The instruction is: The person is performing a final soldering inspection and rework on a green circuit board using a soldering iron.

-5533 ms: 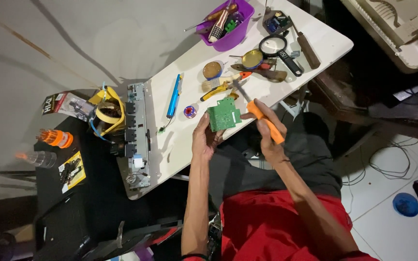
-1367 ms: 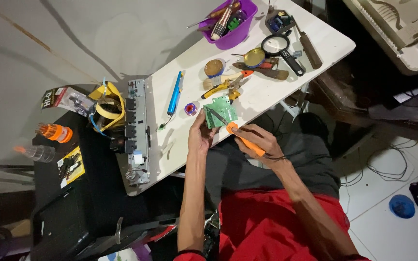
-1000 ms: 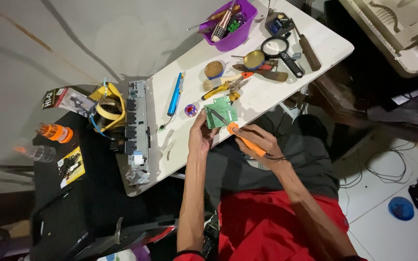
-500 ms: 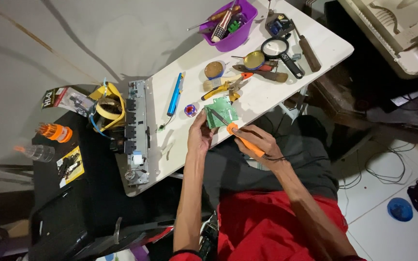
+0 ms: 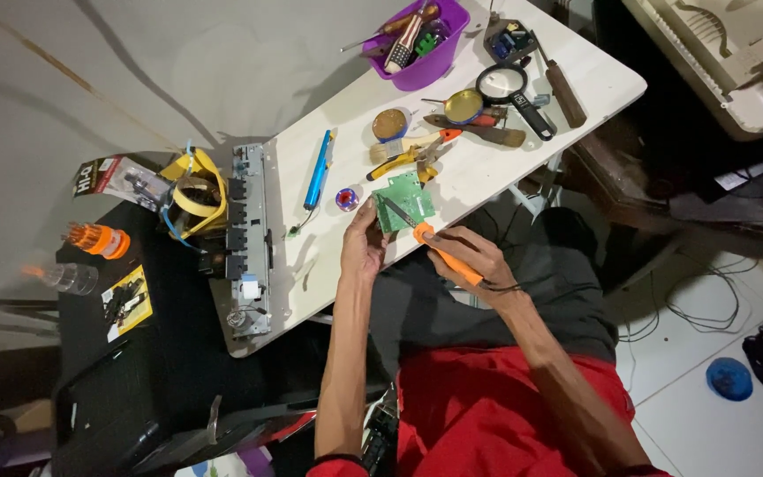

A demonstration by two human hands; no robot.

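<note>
Two hands engaged: green circuit board (image 5: 405,200) pinched edgewise by left hand (image 5: 363,247); orange soldering iron (image 5: 441,256) gripped by right hand (image 5: 472,258). Board judged light, stiff, fragile; best held by edges.

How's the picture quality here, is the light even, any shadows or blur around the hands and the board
Head view: the white table is brightly lit, the black surface at left falls into deep shadow; long soft shadows streak the grey wall; the green circuit board, the left hand and the right hand with its orange-handled iron look reasonably sharp; wide-angle tilt skews the table.
</note>
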